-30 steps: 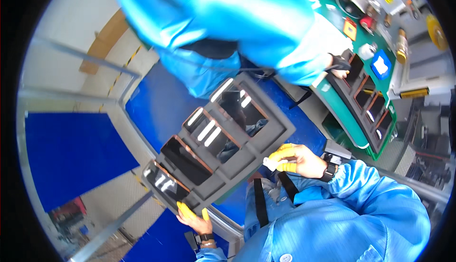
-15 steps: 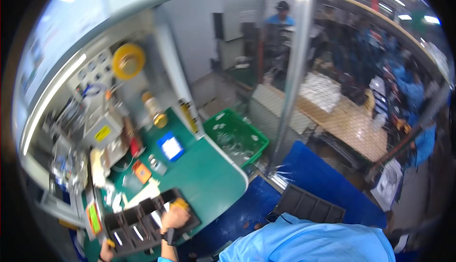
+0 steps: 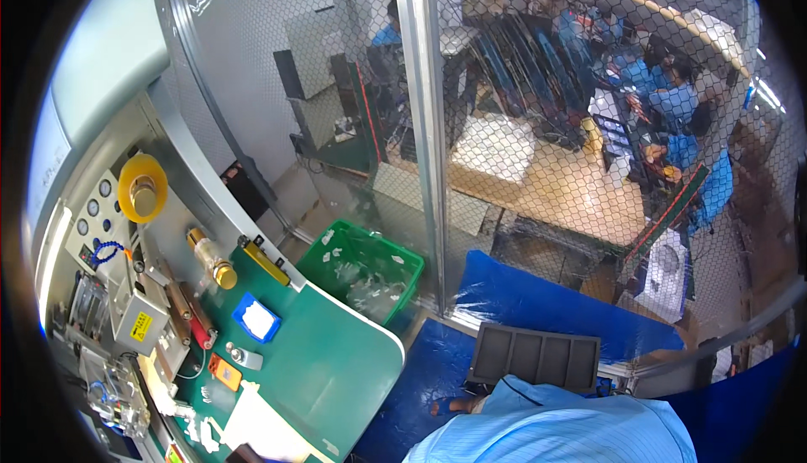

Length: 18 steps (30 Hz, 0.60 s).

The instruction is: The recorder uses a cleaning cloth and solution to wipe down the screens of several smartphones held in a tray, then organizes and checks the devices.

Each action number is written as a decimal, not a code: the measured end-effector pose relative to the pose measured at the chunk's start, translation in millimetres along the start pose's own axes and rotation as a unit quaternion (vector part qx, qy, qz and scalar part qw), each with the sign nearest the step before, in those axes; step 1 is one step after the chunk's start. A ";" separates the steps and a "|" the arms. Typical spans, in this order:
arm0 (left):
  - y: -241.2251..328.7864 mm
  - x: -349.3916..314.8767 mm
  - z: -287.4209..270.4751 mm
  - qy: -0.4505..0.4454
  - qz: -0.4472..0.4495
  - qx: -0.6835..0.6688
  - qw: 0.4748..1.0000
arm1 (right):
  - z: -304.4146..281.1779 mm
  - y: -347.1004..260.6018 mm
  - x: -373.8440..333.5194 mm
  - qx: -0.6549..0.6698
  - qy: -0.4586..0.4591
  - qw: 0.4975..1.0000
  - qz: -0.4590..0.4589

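Lying out of sight, the person's hands give no way to tell whether fingers grip anything. The black compartment tray (image 3: pixel 534 360) is near right, just past the blue garment (image 3: pixel 551 425); a careless turn might bump it.

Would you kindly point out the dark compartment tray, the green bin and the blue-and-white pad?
Dark compartment tray (image 3: pixel 535 357), head view: middle of its compartmented upper face.
Green bin (image 3: pixel 380 250), head view: inside of its far wall.
Blue-and-white pad (image 3: pixel 257 319), head view: its white middle.
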State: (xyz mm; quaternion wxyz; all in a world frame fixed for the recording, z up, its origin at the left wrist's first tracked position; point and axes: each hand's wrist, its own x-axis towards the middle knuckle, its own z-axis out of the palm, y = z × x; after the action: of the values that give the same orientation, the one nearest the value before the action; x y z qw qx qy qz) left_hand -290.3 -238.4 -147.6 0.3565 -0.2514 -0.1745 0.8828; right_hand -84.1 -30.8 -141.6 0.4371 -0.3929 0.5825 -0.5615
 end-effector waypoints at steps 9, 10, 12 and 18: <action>219.4 -197.8 -36.4 0.063 0.316 -0.593 0.738 | 26.6 9.1 23.7 -0.150 0.028 0.988 0.013; 213.1 -190.8 -37.3 0.047 0.314 -0.613 0.724 | 26.4 7.3 23.6 -0.157 0.028 0.987 0.018; 185.1 -179.2 -37.1 0.005 0.290 -0.659 0.694 | 26.2 6.8 24.8 -0.167 0.027 0.985 0.022; 23.6 -86.9 -1.8 -0.164 0.067 -0.848 0.500 | 22.1 1.1 20.1 -0.188 0.042 0.981 0.032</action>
State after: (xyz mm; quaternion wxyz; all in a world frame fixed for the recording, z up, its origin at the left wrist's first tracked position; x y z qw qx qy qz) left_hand -248.3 -316.7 -132.9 -0.1229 -0.2948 -0.8773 0.3581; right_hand -69.3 -56.7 -143.8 0.3484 -0.4257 0.7078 -0.4432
